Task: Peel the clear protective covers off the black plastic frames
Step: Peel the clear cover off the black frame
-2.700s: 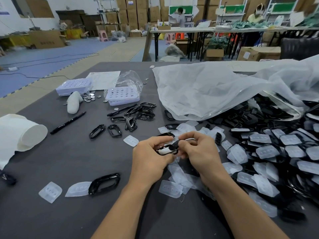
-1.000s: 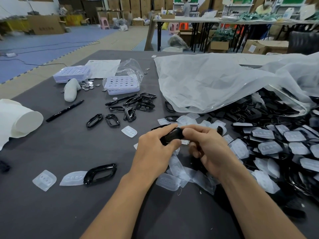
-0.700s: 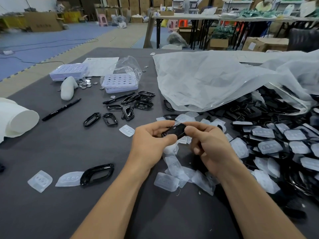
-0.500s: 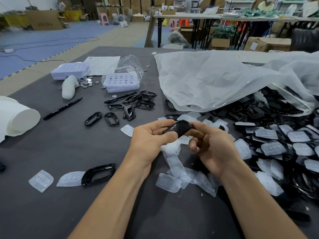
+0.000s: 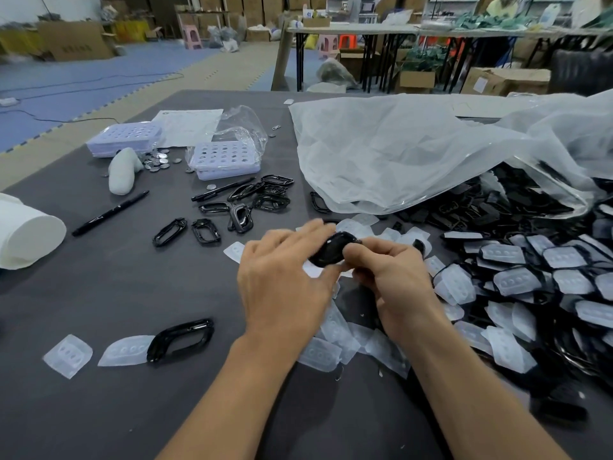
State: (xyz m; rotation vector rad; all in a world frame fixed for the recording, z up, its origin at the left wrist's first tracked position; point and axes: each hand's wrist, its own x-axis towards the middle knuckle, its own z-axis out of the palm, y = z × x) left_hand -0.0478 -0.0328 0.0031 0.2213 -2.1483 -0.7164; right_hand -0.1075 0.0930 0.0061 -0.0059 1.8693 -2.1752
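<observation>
The right hand (image 5: 394, 280) pinches 1 black frame (image 5: 335, 252) in curled fingers (image 5: 374, 250) above the grey surface (image 5: 99, 293). The left hand (image 5: 282, 280), blurred and with its fingers spread, is at the frame's 8 o'clock. Covered frames (image 5: 510, 280) are heaped at 3 o'clock, and bare frames (image 5: 245, 207) lie at 11 o'clock.

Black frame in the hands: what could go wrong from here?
1. The right hand pinches the black frame while the left hand has its fingers spread, so the frame may slip.
2. If dropped, it could land among the loose clear covers below or in the unpeeled pile at right and get mixed up.
</observation>
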